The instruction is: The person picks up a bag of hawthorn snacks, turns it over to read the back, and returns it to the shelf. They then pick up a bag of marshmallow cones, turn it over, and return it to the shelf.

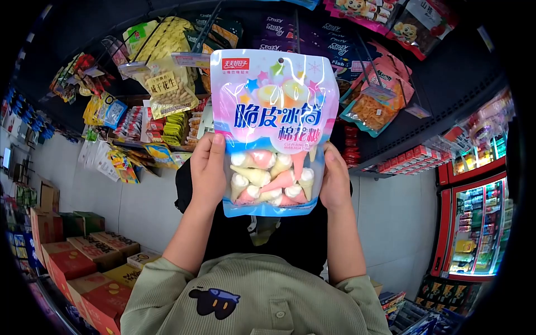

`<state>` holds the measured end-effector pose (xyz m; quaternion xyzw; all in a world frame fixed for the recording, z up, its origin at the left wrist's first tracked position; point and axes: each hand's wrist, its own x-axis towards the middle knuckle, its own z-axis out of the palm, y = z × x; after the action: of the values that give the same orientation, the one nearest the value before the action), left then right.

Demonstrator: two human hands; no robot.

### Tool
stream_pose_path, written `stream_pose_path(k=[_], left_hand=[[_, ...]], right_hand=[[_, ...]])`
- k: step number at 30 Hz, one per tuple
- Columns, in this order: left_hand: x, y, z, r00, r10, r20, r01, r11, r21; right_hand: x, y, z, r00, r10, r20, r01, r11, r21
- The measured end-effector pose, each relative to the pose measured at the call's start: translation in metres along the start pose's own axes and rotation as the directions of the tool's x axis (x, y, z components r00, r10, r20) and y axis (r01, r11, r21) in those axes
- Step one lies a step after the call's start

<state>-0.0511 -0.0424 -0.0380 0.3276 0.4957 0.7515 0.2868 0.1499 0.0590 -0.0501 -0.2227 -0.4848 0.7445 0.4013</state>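
A pink and blue bag of marshmallow candy (273, 125) is held upright in front of me, its printed front facing my eyes. Through its clear lower part show several small cone-shaped sweets in pink, cream and white. My left hand (209, 170) grips the bag's left edge, thumb on the front and the other fingers hidden behind. On the opposite edge my right hand (336, 176) closes the same way, its fingertips mostly out of sight behind the bag. A small hole is punched near the bag's top.
Ahead, snack bags such as a peanut bag (170, 92) and an orange snack bag (375, 109) hang from shelf hooks. Cardboard boxes (92, 290) are stacked at lower left. A red-framed drinks fridge (444, 234) stands at right. Grey tiled floor (385, 223) shows around me.
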Motion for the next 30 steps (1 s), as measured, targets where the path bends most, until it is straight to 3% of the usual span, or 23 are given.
stream_pose_path(k=[12, 21, 30], left_hand=[[0.006, 0.002, -0.007, 0.998, -0.061, -0.01, 0.059, 0.993, -0.105], [0.007, 0.011, -0.001, 0.992, -0.11, -0.057, 0.104, 0.989, -0.103], [0.002, 0.015, 0.0, 0.949, -0.306, 0.074, 0.315, 0.921, -0.23]], right_hand=[[-0.008, -0.004, 0.014, 0.988, 0.148, 0.041, -0.15, 0.988, 0.043], [-0.007, -0.005, 0.021, 0.993, 0.112, 0.043, -0.113, 0.993, 0.022], [-0.008, -0.001, 0.018, 0.997, 0.082, -0.007, -0.082, 0.995, 0.059]])
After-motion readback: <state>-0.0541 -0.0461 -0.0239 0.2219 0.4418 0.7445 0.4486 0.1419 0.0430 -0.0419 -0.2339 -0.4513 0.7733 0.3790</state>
